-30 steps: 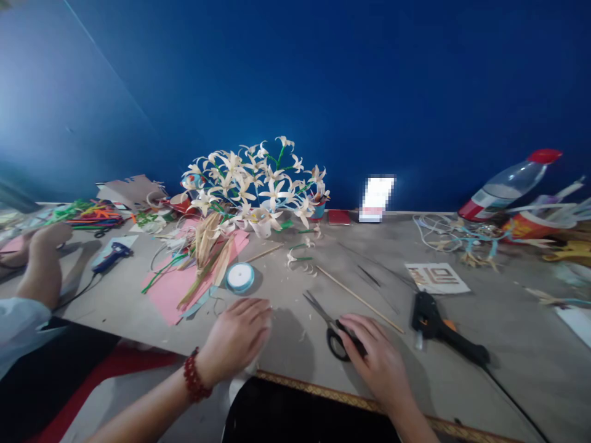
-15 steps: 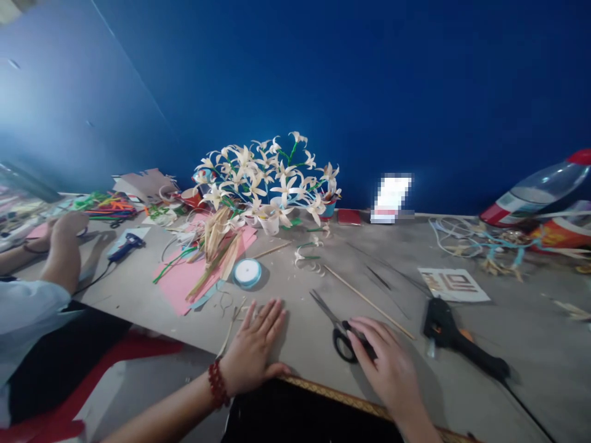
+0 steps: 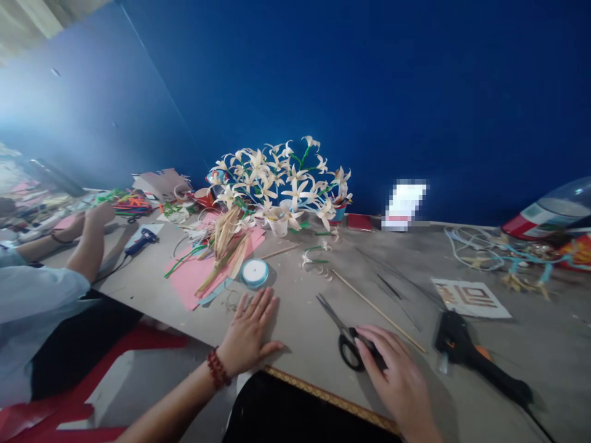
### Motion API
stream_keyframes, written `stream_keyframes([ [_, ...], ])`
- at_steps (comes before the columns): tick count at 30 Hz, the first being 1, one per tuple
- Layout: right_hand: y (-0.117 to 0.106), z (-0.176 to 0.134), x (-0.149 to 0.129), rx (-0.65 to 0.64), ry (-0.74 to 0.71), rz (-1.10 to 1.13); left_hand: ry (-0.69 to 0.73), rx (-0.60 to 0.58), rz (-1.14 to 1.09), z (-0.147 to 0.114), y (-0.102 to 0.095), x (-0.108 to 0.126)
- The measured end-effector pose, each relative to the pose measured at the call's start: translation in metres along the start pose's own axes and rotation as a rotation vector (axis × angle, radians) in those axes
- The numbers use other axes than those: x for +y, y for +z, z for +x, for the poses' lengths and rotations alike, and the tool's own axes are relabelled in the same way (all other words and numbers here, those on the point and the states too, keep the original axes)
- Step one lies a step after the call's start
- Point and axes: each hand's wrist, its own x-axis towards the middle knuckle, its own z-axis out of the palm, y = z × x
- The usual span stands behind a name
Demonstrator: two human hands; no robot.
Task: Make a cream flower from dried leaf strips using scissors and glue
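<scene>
My left hand (image 3: pixel 249 335), with a red bead bracelet at its wrist, lies flat on the grey tabletop, fingers spread. Its fingertips are just below a spool of white ribbon (image 3: pixel 254 272) with a light-blue rim. A few thin straw scraps (image 3: pixel 231 301) lie beside the fingers. Black-handled scissors (image 3: pixel 332 314) rest on the table, blades slightly apart and pointing away to the left. My right hand (image 3: pixel 397 375) has thumb and fingers around one handle loop, partly hiding it. Right of this hand lies a black glue gun (image 3: pixel 480 363). A thin wooden stick (image 3: pixel 378 311) lies beyond the scissors.
White artificial flowers (image 3: pixel 277 178) stand in cups by the blue wall. Dried husks (image 3: pixel 226 246) lie on pink paper (image 3: pixel 184 286). A bottle (image 3: pixel 545 212) leans at the far right. Another person's arm (image 3: pixel 90 240) is at left, near a blue glue gun (image 3: pixel 141 241).
My left hand has slid left and away from me, nearer the ribbon spool, over the straw scraps. My right hand stays at the scissors. The whole view has shifted slightly.
</scene>
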Motion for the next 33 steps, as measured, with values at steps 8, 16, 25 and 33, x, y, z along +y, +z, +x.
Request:
stream_keyframes([
  [8,0.002,0.0,0.004,-0.019,-0.007,0.022,-0.532,-0.076,0.303,-0.128,-0.048,-0.033],
  [16,0.005,-0.004,0.009,-0.015,-0.013,0.023,-0.555,0.145,0.25,-0.06,-0.054,-0.075],
  [25,0.004,-0.002,0.006,0.023,-0.016,0.028,-0.69,0.515,-0.106,-0.068,-0.08,-0.12],
  [33,0.002,-0.001,-0.002,0.058,-0.001,0.016,-0.958,1.323,-0.674,-0.063,-0.079,-0.124],
])
